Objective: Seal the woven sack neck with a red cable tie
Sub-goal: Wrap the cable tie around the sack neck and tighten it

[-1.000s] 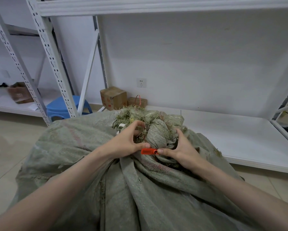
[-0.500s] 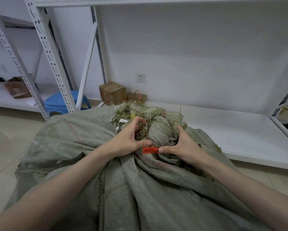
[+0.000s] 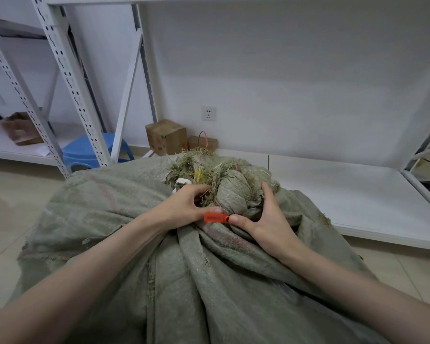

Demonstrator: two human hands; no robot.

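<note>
The woven sack stands on the tiled floor, its far side close to the front edge of the low white shelf. Its mouth is gathered into a tight sack neck, with dried grassy stalks spilling out above the bunch.

Both hands ring that neck, which I judge keeps the cloth squeezed so the tie has the least girth to close on. The left hand curls round the neck's left side, forefinger arched over the top and thumb tip pressed on the left end of the red cable tie. The right hand mirrors it: its fingers wrap the neck's right side and its thumb butts against the tie's right end. So each hand is clamped on the bunched cloth, with the thumbs meeting at the tie.

Only the tie's flat red head shows, lying level on the near face of the neck, at its base. The strap is hidden, so I cannot tell whether it already circles the neck or has been threaded. Holding the head low and toward the person probably keeps the lock in sight, below the bulge, where it would not slip off.

The seal looks unfinished: the next step is likely drawing the strap tight.
</note>
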